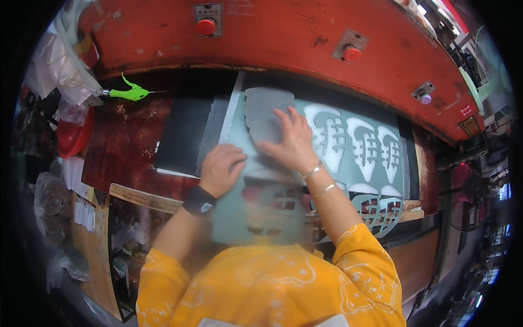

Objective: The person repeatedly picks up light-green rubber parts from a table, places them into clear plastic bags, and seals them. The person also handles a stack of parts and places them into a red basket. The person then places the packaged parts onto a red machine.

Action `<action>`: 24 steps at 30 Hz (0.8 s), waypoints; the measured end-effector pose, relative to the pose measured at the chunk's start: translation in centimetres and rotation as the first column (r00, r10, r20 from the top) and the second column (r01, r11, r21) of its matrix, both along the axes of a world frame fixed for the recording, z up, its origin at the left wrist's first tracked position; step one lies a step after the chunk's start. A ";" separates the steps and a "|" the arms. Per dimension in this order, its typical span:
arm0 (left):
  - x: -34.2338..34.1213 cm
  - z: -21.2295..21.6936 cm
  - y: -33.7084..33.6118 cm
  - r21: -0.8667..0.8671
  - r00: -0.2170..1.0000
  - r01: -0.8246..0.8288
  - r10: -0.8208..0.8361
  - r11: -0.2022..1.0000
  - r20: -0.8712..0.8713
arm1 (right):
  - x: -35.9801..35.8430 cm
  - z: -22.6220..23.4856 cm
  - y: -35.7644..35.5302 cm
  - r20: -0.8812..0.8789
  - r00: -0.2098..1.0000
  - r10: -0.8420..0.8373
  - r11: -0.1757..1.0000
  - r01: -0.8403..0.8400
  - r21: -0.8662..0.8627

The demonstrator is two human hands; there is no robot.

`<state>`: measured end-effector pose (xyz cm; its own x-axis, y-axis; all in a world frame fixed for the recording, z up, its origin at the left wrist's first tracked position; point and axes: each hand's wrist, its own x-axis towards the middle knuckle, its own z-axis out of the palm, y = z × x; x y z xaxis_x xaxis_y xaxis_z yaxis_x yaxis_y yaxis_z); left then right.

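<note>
A pale green sheet (351,169) with rows of shaped cut-outs lies across the work surface, its near part hanging over the front edge. On its left part rests a dark grey, rough-edged flat piece (267,106). My right hand (294,143) is spread over the right side of that piece, thumb and fingers apart. At the sheet's left side sits my left hand (219,168), its fingers loosely bent and the thumb apart from them. White shows through the far cut-outs. Blur softens the sheet's near part.
A red machine beam (272,41) with push buttons spans the far side. Black sheets (182,136) lie left of the green sheet. A bright green air gun (131,92) hangs farther left, above a red container (75,136). A wooden strip (144,197) runs along the front.
</note>
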<state>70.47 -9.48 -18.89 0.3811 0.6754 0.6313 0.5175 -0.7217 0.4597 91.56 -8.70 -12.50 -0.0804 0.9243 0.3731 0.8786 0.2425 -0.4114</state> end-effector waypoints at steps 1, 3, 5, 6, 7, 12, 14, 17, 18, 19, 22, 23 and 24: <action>0.1 -0.4 0.0 -0.012 1.000 -0.024 0.024 1.000 0.020 | -1.2 -0.4 0.6 0.037 0.999 -0.025 0.999 0.027 -0.031; 0.3 -0.7 -0.1 -0.014 0.998 -0.027 0.027 1.000 0.058 | -3.0 -1.0 1.4 0.126 0.986 -0.111 0.993 0.114 -0.018; 0.4 -0.7 -0.1 -0.005 0.997 -0.040 0.041 0.999 0.071 | -3.9 -1.4 1.8 0.146 0.974 -0.172 0.984 0.175 -0.009; 0.4 -0.5 -0.1 -0.016 0.997 -0.037 0.038 0.999 0.069 | -4.2 -1.5 2.0 0.125 0.974 -0.189 0.981 0.193 -0.014; 0.5 -0.4 -0.1 -0.025 0.997 -0.036 0.037 0.999 0.066 | -4.3 -1.5 2.1 0.103 0.973 -0.206 0.978 0.209 -0.019; 0.6 -0.2 -0.1 -0.077 0.996 -0.043 0.049 0.996 0.069 | -5.2 -1.1 2.2 0.097 0.966 -0.238 0.971 0.240 -0.014; 0.7 -0.4 -0.1 -0.088 0.995 -0.033 0.041 0.996 0.089 | -5.7 -1.2 2.2 0.105 0.963 -0.249 0.968 0.252 -0.012; 0.8 -0.3 0.1 -0.103 0.994 -0.026 0.037 0.994 0.102 | -5.7 -1.5 2.2 0.098 0.970 -0.224 0.973 0.228 -0.029; 0.6 -0.1 0.2 -0.135 0.995 -0.008 0.022 0.991 0.102 | -5.1 -1.4 2.0 0.107 0.973 -0.203 0.977 0.209 -0.042; 0.5 0.3 0.2 -0.149 0.992 0.013 0.006 0.989 0.127 | -4.3 -1.4 1.8 0.107 0.983 -0.152 0.988 0.155 -0.023; -0.7 1.6 -0.3 -0.251 0.973 0.057 0.003 0.966 0.229 | 0.3 -0.7 0.3 -0.220 0.975 -0.040 0.999 0.035 -0.025; -1.4 2.1 -1.0 -0.319 0.966 0.013 0.071 0.948 0.249 | 2.2 -0.5 -0.5 -0.191 0.975 -0.116 0.993 0.114 -0.022; -2.0 2.5 -1.8 -0.386 0.955 -0.027 0.138 0.922 0.262 | 4.1 -0.5 -1.5 -0.175 0.967 -0.188 0.982 0.189 -0.012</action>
<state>68.46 -11.23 -16.42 0.1597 0.9037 0.3972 0.3785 -0.4277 0.8209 95.67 -10.21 -13.00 0.1614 0.9146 0.3706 0.8236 0.0821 -0.5613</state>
